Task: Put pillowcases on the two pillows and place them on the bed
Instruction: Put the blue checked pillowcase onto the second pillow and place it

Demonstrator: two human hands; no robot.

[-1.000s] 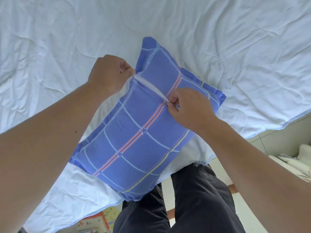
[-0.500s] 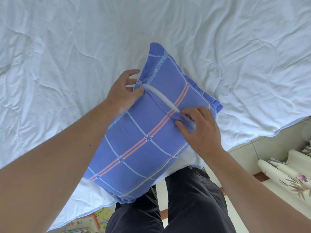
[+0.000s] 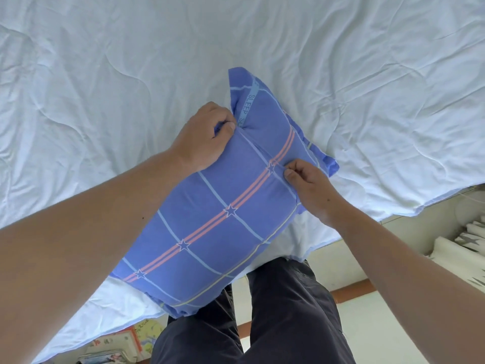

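Head: both hands [image 3: 207, 135] pinch pillowcase [image 3: 215, 219].

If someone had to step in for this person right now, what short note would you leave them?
Left hand grips the blue plaid pillowcase at its far left corner. Right hand pinches the fabric near the pink stripe. The covered pillow lies at the edge of the white quilted bed.
Done: no white opening shows now.
Left: place this pillow; the second pillow is not in view.

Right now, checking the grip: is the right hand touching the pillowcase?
Touching. The head view shows the right hand pinching the blue pillowcase fabric between thumb and curled fingers.
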